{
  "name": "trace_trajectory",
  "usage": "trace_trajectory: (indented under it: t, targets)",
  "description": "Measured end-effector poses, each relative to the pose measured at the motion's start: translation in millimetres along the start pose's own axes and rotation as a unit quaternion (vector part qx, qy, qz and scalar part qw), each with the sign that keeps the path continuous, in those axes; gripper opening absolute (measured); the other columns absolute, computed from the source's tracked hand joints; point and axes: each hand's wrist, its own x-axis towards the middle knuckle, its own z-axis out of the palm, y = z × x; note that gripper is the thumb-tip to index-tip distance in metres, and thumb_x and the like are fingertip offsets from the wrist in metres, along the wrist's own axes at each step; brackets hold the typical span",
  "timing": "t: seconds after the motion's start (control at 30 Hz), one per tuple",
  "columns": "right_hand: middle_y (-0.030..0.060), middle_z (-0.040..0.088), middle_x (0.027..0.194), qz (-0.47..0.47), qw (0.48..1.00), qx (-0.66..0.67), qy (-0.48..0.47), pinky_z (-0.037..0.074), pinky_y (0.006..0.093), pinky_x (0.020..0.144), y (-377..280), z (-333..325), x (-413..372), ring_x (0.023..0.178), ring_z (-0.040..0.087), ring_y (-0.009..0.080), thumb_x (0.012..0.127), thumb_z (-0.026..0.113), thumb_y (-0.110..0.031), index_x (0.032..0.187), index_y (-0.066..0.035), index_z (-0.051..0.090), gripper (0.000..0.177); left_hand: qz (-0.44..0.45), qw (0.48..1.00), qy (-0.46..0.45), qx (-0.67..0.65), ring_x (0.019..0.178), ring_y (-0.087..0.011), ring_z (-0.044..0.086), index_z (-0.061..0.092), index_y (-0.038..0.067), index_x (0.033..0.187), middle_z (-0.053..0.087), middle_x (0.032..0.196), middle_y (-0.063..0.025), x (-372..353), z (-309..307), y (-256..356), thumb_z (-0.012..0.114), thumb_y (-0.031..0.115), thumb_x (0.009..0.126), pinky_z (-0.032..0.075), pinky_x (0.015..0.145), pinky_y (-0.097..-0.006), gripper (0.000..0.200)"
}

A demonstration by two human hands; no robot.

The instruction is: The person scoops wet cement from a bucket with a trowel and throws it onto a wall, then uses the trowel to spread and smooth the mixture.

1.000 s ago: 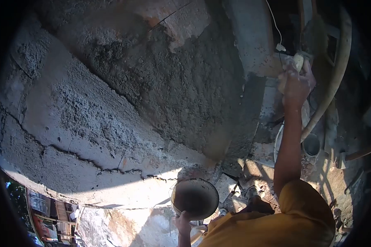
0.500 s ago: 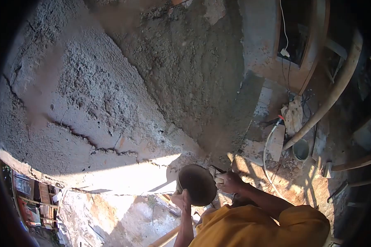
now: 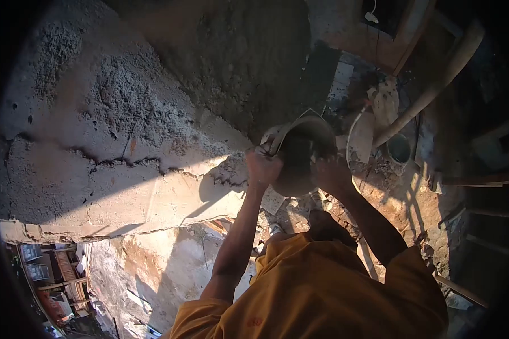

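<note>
A dark bucket (image 3: 295, 186) is held up in front of me, tilted, with its mouth in view and its inside in deep shadow. My left hand (image 3: 264, 168) is closed on the left side of its rim. My right hand (image 3: 332, 174) is closed at the right side of the rim, its fingertips partly lost in shadow. A pale, flat-looking piece shows by the left hand at the rim; I cannot make out what it is. Beyond the bucket lies a wall surface with dark wet mortar (image 3: 226, 62) beside rough, lighter plaster (image 3: 130, 85).
On the right a second bucket (image 3: 400, 148) stands beside a long wooden pole (image 3: 430, 96). A pale hose (image 3: 352, 133) curves nearby. A window frame (image 3: 410, 39) with a hanging white plug (image 3: 371, 17) is at upper right. Sunlit rubble and soil (image 3: 164, 260) lie lower left.
The bucket has moved up and right in view and now tilts. My left hand has shifted up the rim, and my right hand has come to its right side. The view has also shifted.
</note>
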Motion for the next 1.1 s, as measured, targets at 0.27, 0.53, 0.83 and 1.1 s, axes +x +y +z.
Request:
trace_trajectory:
  t: [0.27,0.53,0.83,1.1]
  targets:
    - [0.0138,0.074,0.103,0.048,0.994,0.058,0.083,0.06,0.0499,0.08,32,-9,-14,0.103,0.073,0.0341,0.09,0.068,-0.033,0.112,-0.008,0.068,0.033,0.079,0.994,-0.067,-0.015,0.074,-0.0042,0.061,0.077,-0.005,0.089,0.074,0.075,-0.0001,29,23,15,0.072,0.009,0.083,0.052,0.066,-0.0287,0.017]
    - [0.0132,0.071,0.115,0.103,0.994,0.036,0.021,0.056,0.0516,0.089,13,-61,-21,0.111,0.071,0.0333,0.095,0.063,-0.037,0.102,-0.003,0.068,0.035,0.176,0.983,-0.042,-0.044,0.072,-0.0032,0.058,0.075,-0.007,0.084,0.072,0.074,-0.0005,21,39,4,0.074,0.009,0.081,0.05,0.064,-0.0274,0.016]
    - [0.0081,0.063,0.077,0.218,0.732,0.644,-0.03,0.05,0.0347,0.051,1,-109,-52,0.056,0.058,0.0168,0.104,0.062,-0.037,0.11,-0.003,0.066,0.035,0.276,0.958,-0.035,-0.063,0.077,-0.0056,0.066,0.074,-0.005,0.086,0.076,0.085,-0.0041,1,13,42,0.072,-0.004,0.08,0.049,0.067,-0.0239,0.007]
    - [0.0049,0.058,0.068,0.183,0.599,0.766,-0.145,0.036,0.0254,0.038,-28,-22,-43,0.048,0.053,0.0116,0.104,0.059,-0.041,0.119,-0.001,0.063,0.043,0.056,0.984,0.015,-0.166,0.069,-0.0036,0.057,0.073,-0.006,0.083,0.077,0.091,-0.0081,-31,-4,8,0.067,-0.008,0.078,0.047,0.064,-0.0247,0.008]
